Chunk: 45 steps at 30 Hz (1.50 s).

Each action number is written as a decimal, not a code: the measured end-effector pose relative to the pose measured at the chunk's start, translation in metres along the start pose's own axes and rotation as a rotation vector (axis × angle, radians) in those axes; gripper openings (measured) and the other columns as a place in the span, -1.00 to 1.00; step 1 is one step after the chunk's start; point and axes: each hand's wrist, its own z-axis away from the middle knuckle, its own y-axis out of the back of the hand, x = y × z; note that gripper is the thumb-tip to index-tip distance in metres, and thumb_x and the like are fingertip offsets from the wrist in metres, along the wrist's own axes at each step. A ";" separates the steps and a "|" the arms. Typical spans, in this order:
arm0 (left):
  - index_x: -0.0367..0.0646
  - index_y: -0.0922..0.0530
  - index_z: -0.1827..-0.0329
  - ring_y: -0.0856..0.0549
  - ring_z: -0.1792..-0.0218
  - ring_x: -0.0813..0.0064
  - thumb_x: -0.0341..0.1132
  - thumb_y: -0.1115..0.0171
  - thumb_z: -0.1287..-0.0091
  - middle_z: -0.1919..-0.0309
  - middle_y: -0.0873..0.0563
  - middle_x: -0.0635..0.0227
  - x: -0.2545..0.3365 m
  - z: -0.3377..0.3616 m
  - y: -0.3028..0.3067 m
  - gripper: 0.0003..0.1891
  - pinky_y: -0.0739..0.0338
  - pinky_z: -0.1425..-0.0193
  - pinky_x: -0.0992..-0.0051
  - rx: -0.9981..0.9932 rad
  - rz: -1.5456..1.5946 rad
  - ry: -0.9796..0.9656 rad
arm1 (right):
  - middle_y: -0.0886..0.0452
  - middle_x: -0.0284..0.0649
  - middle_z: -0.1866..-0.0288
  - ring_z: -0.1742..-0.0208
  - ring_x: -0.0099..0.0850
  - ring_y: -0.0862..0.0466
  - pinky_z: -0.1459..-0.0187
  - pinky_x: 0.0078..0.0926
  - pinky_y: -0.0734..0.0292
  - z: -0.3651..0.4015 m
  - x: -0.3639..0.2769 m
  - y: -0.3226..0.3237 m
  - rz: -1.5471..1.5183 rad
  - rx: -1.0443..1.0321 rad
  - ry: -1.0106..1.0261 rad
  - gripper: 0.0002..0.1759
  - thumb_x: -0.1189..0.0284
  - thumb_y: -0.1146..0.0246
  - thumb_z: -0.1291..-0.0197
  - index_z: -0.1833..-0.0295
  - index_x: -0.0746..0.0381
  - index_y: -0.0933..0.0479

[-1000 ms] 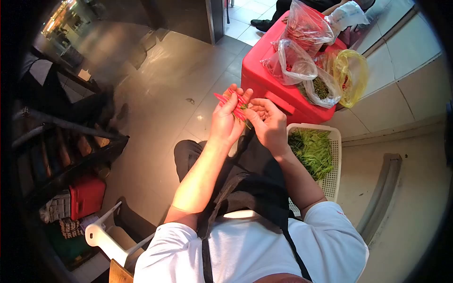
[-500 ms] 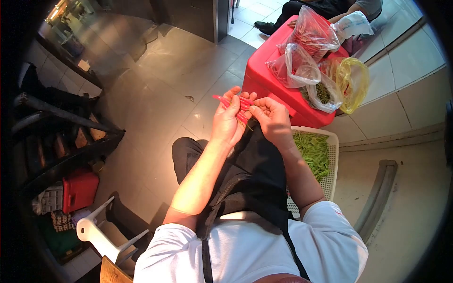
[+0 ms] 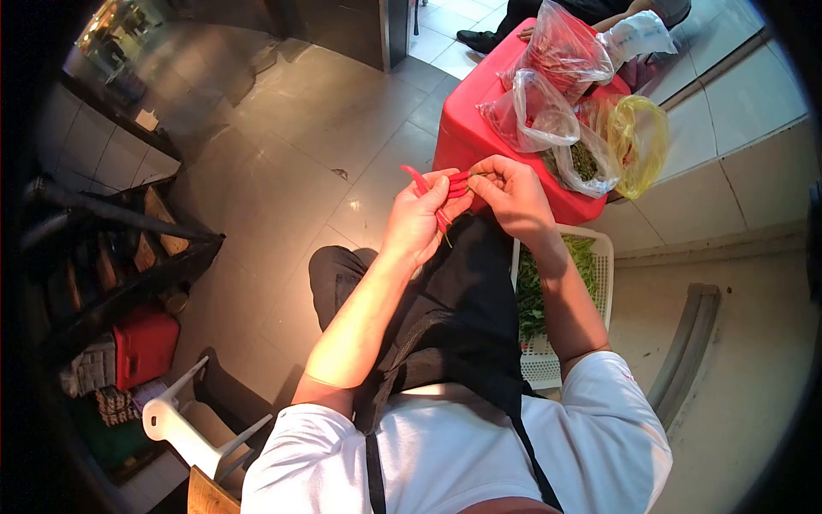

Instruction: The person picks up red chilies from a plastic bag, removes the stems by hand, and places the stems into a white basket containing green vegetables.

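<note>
Several long red chili peppers (image 3: 418,178) lie in my left hand (image 3: 414,221), gripped between thumb and fingers, with tips poking out to the left and below. My right hand (image 3: 521,201) is closed in a pinch on a green chili stem (image 3: 479,175) at the right end of the bunch. Both hands are close together above my lap, over the black apron (image 3: 462,291). The curled fingers partly hide the peppers.
A red box (image 3: 462,128) ahead carries a clear bag of red chilies (image 3: 567,53), other clear bags and a yellow bag (image 3: 638,141). Beside my right arm sits a white basket (image 3: 604,274) of green leaves. A white stool (image 3: 167,415) stands at left; another person sits beyond the box.
My right hand has shifted up and to the right, pinching a stem farther from my left hand. The peppers have turned slightly in my left hand.
</note>
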 end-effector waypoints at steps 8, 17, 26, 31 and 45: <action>-0.32 -0.51 -0.04 -0.70 0.29 0.52 -0.36 -0.08 -0.49 0.17 -0.68 0.25 -0.012 -0.009 0.001 -0.79 -0.68 0.19 0.60 0.026 -0.032 -0.094 | -0.65 -0.27 0.24 0.24 -0.60 -0.62 0.15 -0.64 -0.54 0.002 -0.001 -0.009 -0.339 0.016 -0.003 -0.72 0.51 -0.28 -0.26 -0.02 0.44 -0.51; -0.35 -0.51 -0.08 -0.69 0.18 0.49 -0.40 -0.10 -0.48 0.12 -0.68 0.22 -0.002 -0.007 -0.013 -0.77 -0.68 0.04 0.55 0.045 0.021 -0.205 | -0.66 -0.26 0.26 0.29 -0.61 -0.63 0.18 -0.69 -0.53 0.003 0.007 -0.028 -0.469 0.086 0.000 -0.80 0.53 -0.27 -0.28 0.07 0.45 -0.51; -0.40 -0.53 -0.08 -0.66 0.21 0.55 -0.44 -0.12 -0.46 0.13 -0.68 0.24 0.001 -0.004 -0.011 -0.76 -0.59 0.08 0.58 0.026 -0.060 -0.294 | -0.63 -0.33 0.38 0.37 -0.68 -0.60 0.31 -0.73 -0.51 -0.003 0.003 -0.048 -0.396 0.224 0.085 -0.83 0.57 -0.28 -0.25 0.12 0.46 -0.53; -0.40 -0.51 -0.10 -0.66 0.20 0.52 -0.44 -0.10 -0.47 0.13 -0.67 0.24 0.001 -0.002 -0.014 -0.76 -0.60 0.08 0.58 0.039 0.050 -0.279 | -0.62 -0.34 0.42 0.41 -0.68 -0.59 0.36 -0.74 -0.50 -0.003 0.008 -0.050 -0.381 0.270 0.093 -0.82 0.55 -0.31 -0.23 0.15 0.45 -0.55; -0.29 -0.50 -0.11 -0.67 0.18 0.56 -0.34 -0.10 -0.49 0.09 -0.66 0.29 0.004 -0.003 0.002 -0.75 -0.63 0.11 0.64 -0.049 0.066 -0.189 | -0.62 -0.29 0.27 0.26 -0.62 -0.61 0.16 -0.67 -0.51 -0.003 -0.005 -0.039 -0.599 0.018 0.085 -0.80 0.59 -0.24 -0.27 0.02 0.39 -0.49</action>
